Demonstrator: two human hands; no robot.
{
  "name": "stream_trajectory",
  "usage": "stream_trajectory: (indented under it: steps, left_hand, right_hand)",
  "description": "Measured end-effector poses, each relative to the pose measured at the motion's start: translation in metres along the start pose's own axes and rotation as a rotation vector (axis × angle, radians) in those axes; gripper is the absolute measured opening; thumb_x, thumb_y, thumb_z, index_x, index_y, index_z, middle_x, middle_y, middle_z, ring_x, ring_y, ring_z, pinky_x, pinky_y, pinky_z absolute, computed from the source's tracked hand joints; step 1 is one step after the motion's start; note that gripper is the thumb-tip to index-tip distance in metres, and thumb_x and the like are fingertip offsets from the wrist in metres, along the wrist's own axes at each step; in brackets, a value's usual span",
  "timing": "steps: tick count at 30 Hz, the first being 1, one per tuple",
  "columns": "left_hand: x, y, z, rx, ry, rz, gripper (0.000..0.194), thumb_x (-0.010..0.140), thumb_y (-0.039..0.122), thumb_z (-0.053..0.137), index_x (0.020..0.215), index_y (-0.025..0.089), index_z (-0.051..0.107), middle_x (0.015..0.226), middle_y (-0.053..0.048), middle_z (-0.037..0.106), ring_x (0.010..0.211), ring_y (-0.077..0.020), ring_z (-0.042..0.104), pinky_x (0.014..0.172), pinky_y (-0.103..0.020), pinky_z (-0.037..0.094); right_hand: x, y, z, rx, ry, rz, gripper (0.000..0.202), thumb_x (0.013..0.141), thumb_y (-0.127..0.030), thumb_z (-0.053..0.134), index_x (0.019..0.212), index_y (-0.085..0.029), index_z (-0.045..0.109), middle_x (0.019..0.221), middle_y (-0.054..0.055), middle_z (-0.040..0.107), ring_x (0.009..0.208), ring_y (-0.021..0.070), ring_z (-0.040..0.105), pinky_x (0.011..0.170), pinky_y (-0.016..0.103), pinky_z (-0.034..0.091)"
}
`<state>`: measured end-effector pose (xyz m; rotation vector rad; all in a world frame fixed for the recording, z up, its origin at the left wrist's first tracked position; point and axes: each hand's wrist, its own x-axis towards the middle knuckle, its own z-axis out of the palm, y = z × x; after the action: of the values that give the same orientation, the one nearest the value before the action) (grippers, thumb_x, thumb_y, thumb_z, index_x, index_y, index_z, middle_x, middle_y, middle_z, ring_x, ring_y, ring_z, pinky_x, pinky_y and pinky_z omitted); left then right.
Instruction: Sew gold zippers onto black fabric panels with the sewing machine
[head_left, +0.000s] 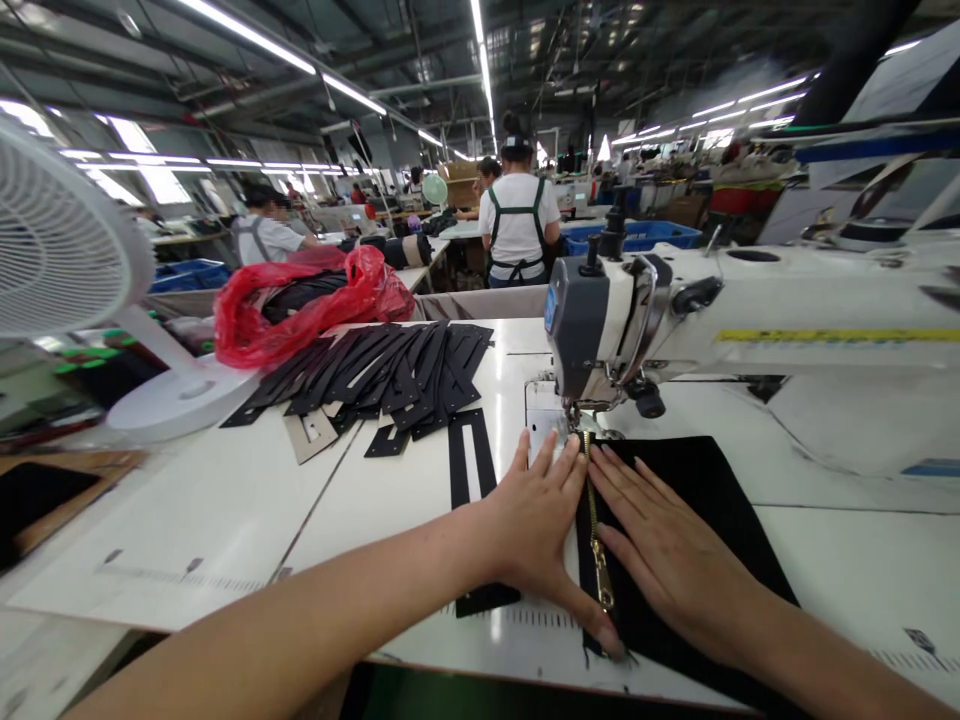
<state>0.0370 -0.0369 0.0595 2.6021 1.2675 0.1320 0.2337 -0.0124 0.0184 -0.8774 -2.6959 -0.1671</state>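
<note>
A black fabric panel [705, 490] lies on the sewing table, with a gold metal zipper [592, 510] along its left edge. The zipper's top end sits at the presser foot of the sewing machine [592, 330]. My left hand [536, 525] is spread, its fingertips at the zipper's left side near the foot and its thumb near the zipper's lower end. Flat on the panel, my right hand [667, 540] has its fingers stretched toward the needle area, just right of the zipper teeth. A black slotted strip [459, 470] lies partly under my left hand and forearm.
A pile of black slotted strips [405, 375] spreads across the table's back left, beside a red plastic bag [315, 300]. A white fan [67, 240] stands at far left. Ahead, a person in a white shirt [519, 215] faces away; other people work farther back.
</note>
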Motion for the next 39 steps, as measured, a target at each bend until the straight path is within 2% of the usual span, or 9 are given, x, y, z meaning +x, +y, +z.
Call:
stream_trajectory:
  steps: [6, 10, 14, 18, 21, 24, 29, 34, 39]
  left_hand:
    - [-0.066, -0.016, -0.014, 0.003, 0.102, -0.186, 0.133, 0.051, 0.084, 0.055, 0.144, 0.011, -0.006, 0.148, -0.018, -0.009, 0.136, -0.0358, -0.007, 0.109, -0.056, -0.003]
    - [-0.117, -0.013, 0.012, 0.092, -0.029, -0.207, 0.121, 0.059, 0.067, 0.066, 0.145, 0.012, 0.001, 0.149, -0.020, 0.000, 0.136, -0.0387, 0.001, 0.107, -0.061, 0.004]
    - [-0.133, -0.005, 0.033, 0.173, 0.124, -0.060, 0.083, 0.075, 0.038, 0.064, 0.143, 0.017, 0.020, 0.147, -0.017, 0.023, 0.136, -0.0365, 0.016, 0.107, -0.062, 0.011]
    - [-0.124, -0.005, 0.016, 0.082, 0.216, -0.047, 0.066, 0.078, 0.041, 0.062, 0.134, 0.018, 0.037, 0.146, -0.016, 0.026, 0.135, -0.0354, 0.020, 0.107, -0.060, 0.021]
    - [-0.108, -0.013, 0.004, 0.003, 0.242, -0.093, 0.050, 0.083, 0.027, 0.055, 0.131, 0.019, 0.042, 0.139, -0.015, 0.038, 0.130, -0.0287, 0.034, 0.105, -0.051, 0.034]
    - [-0.089, -0.025, 0.005, 0.003, 0.347, -0.135, 0.040, 0.086, 0.007, 0.041, 0.123, 0.017, 0.051, 0.119, -0.013, 0.054, 0.113, -0.0222, 0.051, 0.095, -0.042, 0.046]
    - [-0.071, -0.037, 0.011, 0.054, 0.523, -0.110, 0.036, 0.086, 0.004, 0.038, 0.113, 0.015, 0.059, 0.113, -0.013, 0.062, 0.104, -0.0215, 0.060, 0.089, -0.040, 0.051]
    - [-0.048, -0.015, 0.014, 0.051, 0.674, 0.032, 0.036, 0.090, 0.010, 0.039, 0.125, 0.011, 0.049, 0.123, -0.017, 0.057, 0.109, -0.0207, 0.058, 0.091, -0.034, 0.051]
    - [-0.009, 0.004, 0.021, 0.159, 0.563, 0.054, 0.026, 0.086, 0.007, 0.043, 0.106, 0.008, 0.061, 0.111, -0.016, 0.064, 0.104, -0.0237, 0.061, 0.093, -0.036, 0.050]
  right_hand:
    - [-0.003, 0.010, -0.001, 0.071, -0.028, 0.002, 0.051, 0.093, -0.031, 0.033, 0.141, -0.013, 0.028, 0.145, 0.010, 0.029, 0.133, 0.0215, 0.027, 0.107, 0.047, 0.030]
    - [0.004, 0.009, -0.009, 0.084, 0.034, 0.047, 0.043, 0.092, -0.032, 0.037, 0.130, -0.014, 0.047, 0.136, 0.011, 0.045, 0.124, 0.0232, 0.042, 0.100, 0.044, 0.039]
    - [0.009, 0.009, -0.008, 0.032, 0.066, 0.041, 0.044, 0.090, -0.033, 0.042, 0.128, -0.012, 0.049, 0.135, 0.014, 0.045, 0.124, 0.0253, 0.042, 0.097, 0.047, 0.039]
    - [0.010, 0.011, -0.009, 0.022, 0.011, 0.019, 0.046, 0.091, -0.033, 0.041, 0.132, -0.013, 0.043, 0.139, 0.014, 0.040, 0.128, 0.0263, 0.037, 0.097, 0.052, 0.036]
    - [0.009, 0.015, -0.011, 0.079, 0.018, 0.037, 0.041, 0.092, -0.031, 0.038, 0.129, -0.015, 0.047, 0.138, 0.013, 0.041, 0.126, 0.0244, 0.039, 0.096, 0.048, 0.040]
    - [0.008, 0.019, -0.007, 0.099, 0.108, 0.042, 0.039, 0.093, -0.024, 0.035, 0.127, -0.010, 0.048, 0.136, 0.015, 0.044, 0.123, 0.0224, 0.043, 0.097, 0.044, 0.042]
    - [0.005, 0.016, -0.001, 0.027, 0.153, 0.011, 0.039, 0.090, -0.021, 0.039, 0.125, -0.007, 0.051, 0.130, 0.017, 0.050, 0.120, 0.0245, 0.047, 0.095, 0.046, 0.044]
    - [0.002, 0.004, -0.004, 0.035, 0.153, -0.009, 0.041, 0.089, -0.022, 0.041, 0.127, -0.009, 0.049, 0.131, 0.016, 0.049, 0.121, 0.0251, 0.045, 0.094, 0.046, 0.045]
    - [0.001, 0.002, -0.004, 0.066, 0.175, -0.023, 0.045, 0.085, -0.015, 0.041, 0.129, -0.011, 0.046, 0.127, 0.016, 0.053, 0.119, 0.0244, 0.048, 0.093, 0.045, 0.045]
